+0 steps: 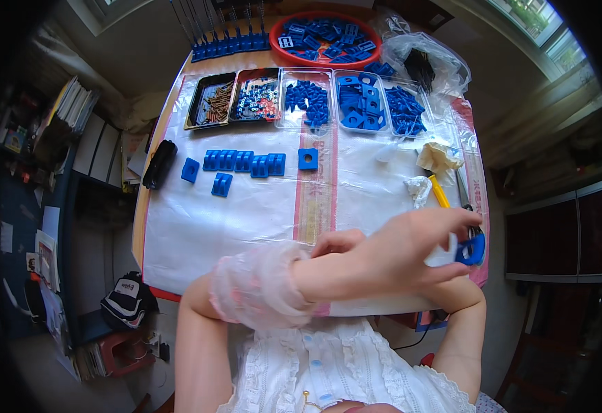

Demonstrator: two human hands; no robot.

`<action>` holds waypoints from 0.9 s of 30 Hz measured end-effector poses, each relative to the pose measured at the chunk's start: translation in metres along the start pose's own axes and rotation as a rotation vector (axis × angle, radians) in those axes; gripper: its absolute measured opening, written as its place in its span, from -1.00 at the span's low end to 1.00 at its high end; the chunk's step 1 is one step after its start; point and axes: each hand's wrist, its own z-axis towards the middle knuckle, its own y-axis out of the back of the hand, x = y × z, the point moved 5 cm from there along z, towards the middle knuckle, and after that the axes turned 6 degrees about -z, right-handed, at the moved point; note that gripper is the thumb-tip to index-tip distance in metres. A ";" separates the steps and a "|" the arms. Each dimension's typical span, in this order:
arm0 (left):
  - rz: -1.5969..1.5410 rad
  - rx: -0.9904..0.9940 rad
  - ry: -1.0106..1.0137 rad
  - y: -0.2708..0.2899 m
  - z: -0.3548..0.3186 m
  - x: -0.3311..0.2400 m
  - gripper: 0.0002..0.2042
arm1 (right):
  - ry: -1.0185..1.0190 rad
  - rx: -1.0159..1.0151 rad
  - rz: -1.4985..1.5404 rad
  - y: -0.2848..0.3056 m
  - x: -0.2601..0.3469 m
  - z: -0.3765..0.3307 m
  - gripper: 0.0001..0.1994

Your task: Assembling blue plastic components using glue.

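Daylight from windows at the upper corners falls on a wooden table (151,180), most of it covered by a clear plastic sheet (246,220) with a red-bordered strip running down its middle. Shelves of papers crowd the left side of the room, and a dark cabinet (562,234) stands at the right. At the far edge of the table sits a round red basin (326,18) filled with blue plastic parts, and just beside it lies a crumpled clear bag (428,58) with dark pieces inside. In front of these runs a row of trays: a black tray (210,100) of brownish screws, another tray (258,96) of small mixed hardware, and clear trays (356,100) of blue parts. Nearer, a line of blue blocks (244,162) rests on the sheet, with a square blue block (308,159) apart at its right end and a black case (158,164) at the table's left edge. The left hand (390,255), reaching across from a gathered sheer cuff, pinches a small white piece (443,253) between thumb and fingers near the table's right edge. The right hand (334,242) is mostly hidden behind it, only curled fingers showing, so its grasp cannot be judged. A small blue part (471,249) touches the white piece, just below a yellow-handled tool (440,192) and crumpled tissue (418,187).
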 end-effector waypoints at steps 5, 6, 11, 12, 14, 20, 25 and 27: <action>-0.568 -0.184 0.493 0.073 -0.058 0.038 -0.61 | -0.219 -0.386 0.056 0.067 -0.018 -0.042 -0.89; -0.652 -0.229 0.537 0.089 -0.068 0.043 -0.63 | -0.186 -0.502 0.049 0.079 -0.012 -0.049 -0.90; -0.880 -0.485 0.709 0.112 -0.121 0.097 -0.64 | 0.205 -0.952 0.056 0.121 0.027 -0.070 -0.95; -0.899 -0.461 0.728 0.111 -0.128 0.107 -0.62 | 0.268 -0.986 0.024 0.128 0.035 -0.076 -0.94; -0.967 -0.437 0.765 0.105 -0.129 0.110 -0.61 | 0.393 -1.059 -0.025 0.139 0.055 -0.084 -0.89; -1.027 -0.471 0.776 0.096 -0.127 0.115 -0.59 | 0.148 -1.127 -0.321 0.200 0.079 -0.096 -0.80; -1.123 -0.425 0.717 0.096 -0.125 0.123 -0.55 | -0.247 -0.668 -1.034 0.193 0.047 -0.084 -0.60; -1.145 -0.418 0.721 0.093 -0.120 0.123 -0.55 | -0.152 -0.660 -1.185 0.194 0.032 -0.080 -0.55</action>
